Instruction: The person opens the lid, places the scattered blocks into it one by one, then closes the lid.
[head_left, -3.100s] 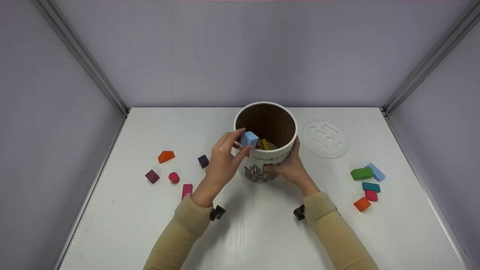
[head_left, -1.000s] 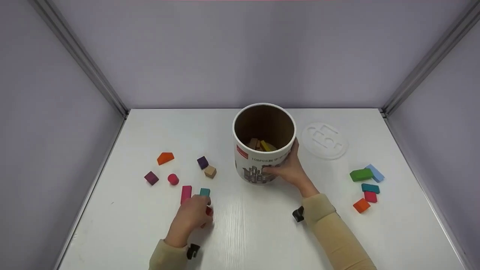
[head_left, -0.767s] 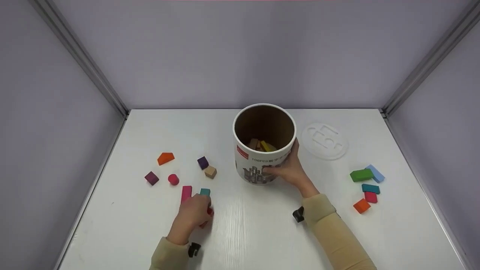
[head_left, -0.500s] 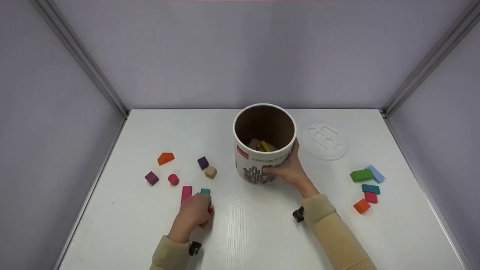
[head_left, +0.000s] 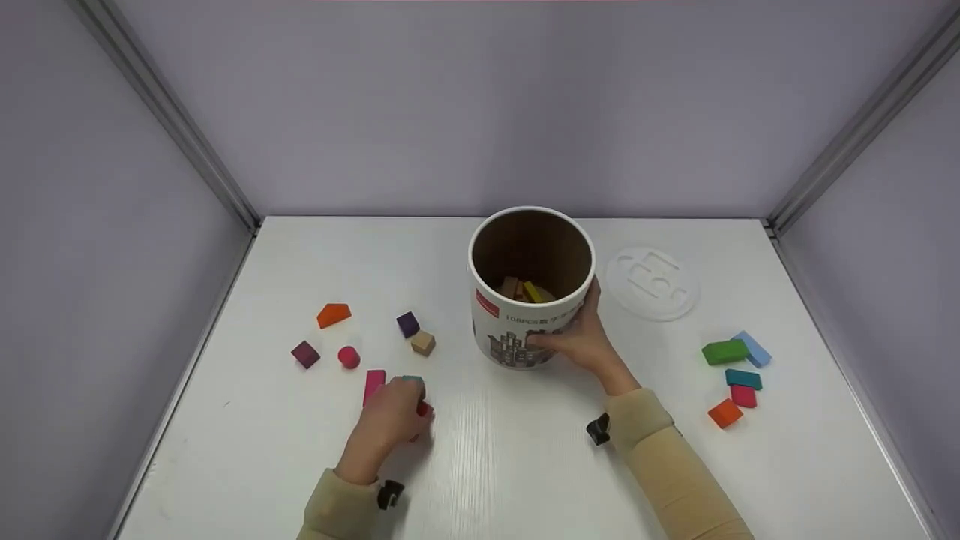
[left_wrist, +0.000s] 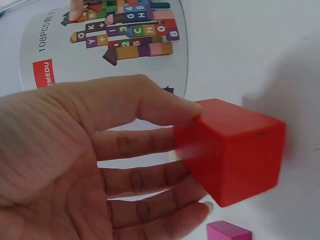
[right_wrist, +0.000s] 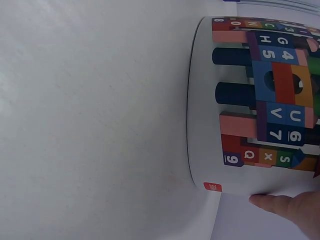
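Note:
My left hand pinches a red block between thumb and fingertips, low over the front left of the table. A pink block and a teal block lie just beyond that hand, partly covered by it. My right hand grips the side of a white round bucket, its thumb across the printed front. Inside the upright bucket, a yellow block and several wood-coloured ones show at the bottom. The right wrist view has the bucket's printed wall and a fingertip against it.
Left of the bucket lie an orange block, a maroon cube, a red cylinder, a purple cube and a wooden cube. On the right are a green block and several others; a clear lid lies behind.
My left hand earlier held a light blue block at the bucket's rim; it then came down front left without it. It now holds the red block, slightly raised. The right hand stays on the bucket.

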